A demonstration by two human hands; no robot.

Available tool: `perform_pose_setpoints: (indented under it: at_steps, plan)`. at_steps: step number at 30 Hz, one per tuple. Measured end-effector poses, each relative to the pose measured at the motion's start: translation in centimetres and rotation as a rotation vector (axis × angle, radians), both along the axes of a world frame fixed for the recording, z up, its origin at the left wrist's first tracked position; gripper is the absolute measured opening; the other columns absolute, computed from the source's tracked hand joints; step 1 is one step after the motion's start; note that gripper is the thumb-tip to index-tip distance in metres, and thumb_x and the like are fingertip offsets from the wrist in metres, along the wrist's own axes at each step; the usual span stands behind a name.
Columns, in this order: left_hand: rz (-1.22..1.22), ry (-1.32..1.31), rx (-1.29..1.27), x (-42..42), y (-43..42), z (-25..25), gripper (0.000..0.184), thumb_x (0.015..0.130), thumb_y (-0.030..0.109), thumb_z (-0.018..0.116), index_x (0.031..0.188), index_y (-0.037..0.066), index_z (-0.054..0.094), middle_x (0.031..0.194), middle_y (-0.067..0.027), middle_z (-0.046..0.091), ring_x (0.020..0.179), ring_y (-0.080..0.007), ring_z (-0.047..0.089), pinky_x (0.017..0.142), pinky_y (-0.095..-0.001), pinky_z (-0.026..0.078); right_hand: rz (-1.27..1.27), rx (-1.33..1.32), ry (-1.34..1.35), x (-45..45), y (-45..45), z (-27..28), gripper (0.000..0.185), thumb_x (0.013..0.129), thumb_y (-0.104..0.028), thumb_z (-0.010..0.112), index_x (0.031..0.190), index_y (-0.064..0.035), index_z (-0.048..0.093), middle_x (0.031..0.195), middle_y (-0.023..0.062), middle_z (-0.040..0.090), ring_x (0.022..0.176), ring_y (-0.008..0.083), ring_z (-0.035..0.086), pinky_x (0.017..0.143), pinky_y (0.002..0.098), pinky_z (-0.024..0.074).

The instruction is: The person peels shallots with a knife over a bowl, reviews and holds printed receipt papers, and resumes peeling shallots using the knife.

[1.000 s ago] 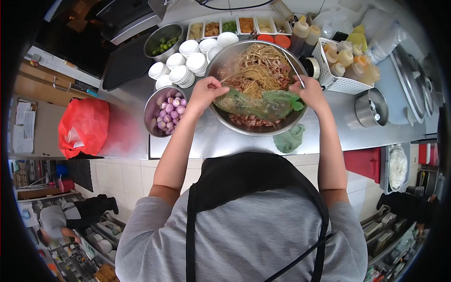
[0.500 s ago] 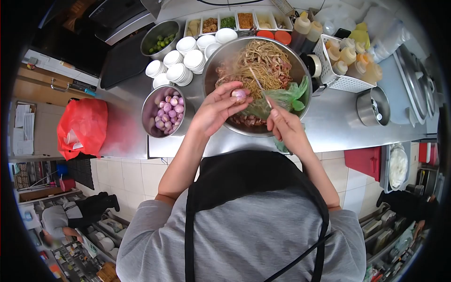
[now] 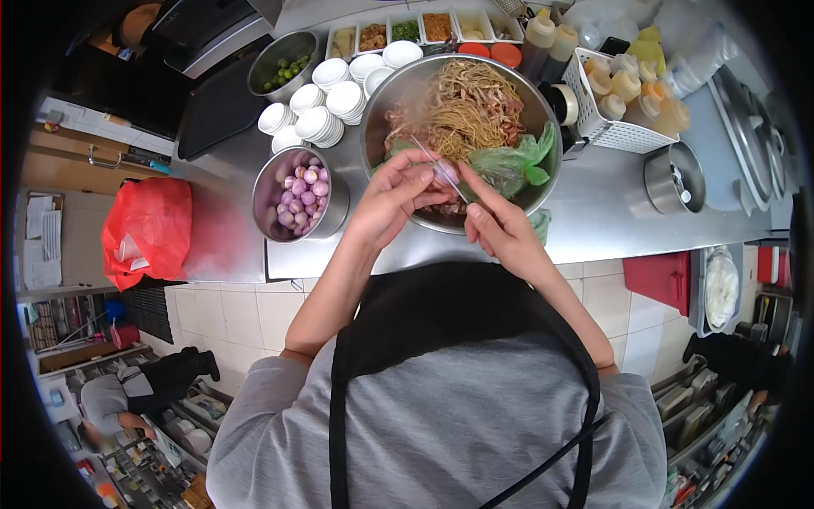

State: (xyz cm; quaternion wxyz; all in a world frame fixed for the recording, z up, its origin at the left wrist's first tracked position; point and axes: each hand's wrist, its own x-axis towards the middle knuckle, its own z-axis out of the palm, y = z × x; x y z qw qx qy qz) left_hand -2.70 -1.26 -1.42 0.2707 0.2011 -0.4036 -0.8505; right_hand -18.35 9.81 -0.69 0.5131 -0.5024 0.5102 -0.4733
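Note:
My left hand pinches a purple shallot between thumb and fingers, above the near part of a big steel basin. My right hand grips a knife whose thin blade lies across the shallot; its handle is hidden in the palm. The right index finger stretches along the blade. In the basin are brown stringy strands, reddish scraps and a green plastic bag. Left of the basin, a steel pot holds many shallots.
Stacked white cups and a pot of green limes stand behind the shallot pot. A white basket of sauce bottles and a small steel pot are right. A red bag hangs left. A person stands lower left.
My right hand has moved left and brought the knife blade from above the strands onto the shallot. My left hand has shifted slightly right, still holding the shallot.

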Motion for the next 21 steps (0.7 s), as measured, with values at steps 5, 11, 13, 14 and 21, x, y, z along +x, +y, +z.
perform_pose_setpoints:
  at_steps: [5,11,13,14,21]
  plan:
    - [0.056,-0.042,-0.085,-0.1,0.2,-0.4,0.03,0.082,0.008,0.057,0.11,0.002,0.048,0.099,-0.0078,0.058,0.092,-0.0155,0.056,0.08,-0.0292,0.047,-0.05,0.067,-0.145,0.0,0.0,0.6,0.045,0.089,-0.01,0.042,0.133,-0.0093,0.032,0.074,-0.0014,0.048,0.063,0.0059,0.042,0.06,0.0199,0.0393]
    - [0.202,0.011,-0.04,-1.0,0.8,-0.9,0.028,0.081,0.002,0.056,0.108,0.0,0.049,0.097,-0.0095,0.058,0.088,-0.0164,0.057,0.081,-0.0292,0.046,-0.054,-0.025,-0.082,0.6,0.1,-0.1,0.042,0.093,-0.019,0.036,0.135,-0.0149,0.028,0.064,-0.0005,0.044,0.047,0.0035,0.033,0.043,0.0158,0.0299]
    - [0.208,0.018,-0.041,-1.0,0.9,-0.9,0.028,0.08,0.002,0.056,0.107,0.0,0.05,0.097,-0.0096,0.058,0.088,-0.0163,0.057,0.081,-0.0289,0.046,-0.068,-0.041,-0.077,0.8,0.1,-0.1,0.042,0.093,-0.02,0.036,0.135,-0.0144,0.028,0.064,-0.0004,0.044,0.047,0.0036,0.033,0.043,0.0158,0.0296]
    - [0.213,0.024,-0.043,-0.9,0.9,-0.9,0.028,0.08,0.002,0.056,0.107,0.0,0.05,0.097,-0.0096,0.058,0.089,-0.0162,0.057,0.081,-0.0287,0.046,-0.066,-0.04,-0.077,0.7,0.1,-0.1,0.042,0.093,-0.02,0.036,0.135,-0.0144,0.028,0.064,-0.0004,0.044,0.047,0.0036,0.033,0.043,0.0158,0.0296]
    - [0.201,0.015,-0.011,-0.9,0.9,-0.8,0.027,0.08,0.002,0.057,0.106,-0.001,0.051,0.097,-0.0096,0.058,0.089,-0.0162,0.057,0.082,-0.0288,0.046,-0.09,0.028,-0.122,0.3,0.1,-0.1,0.042,0.093,-0.019,0.036,0.134,-0.0144,0.029,0.064,-0.0001,0.044,0.046,0.0037,0.033,0.042,0.0157,0.029]
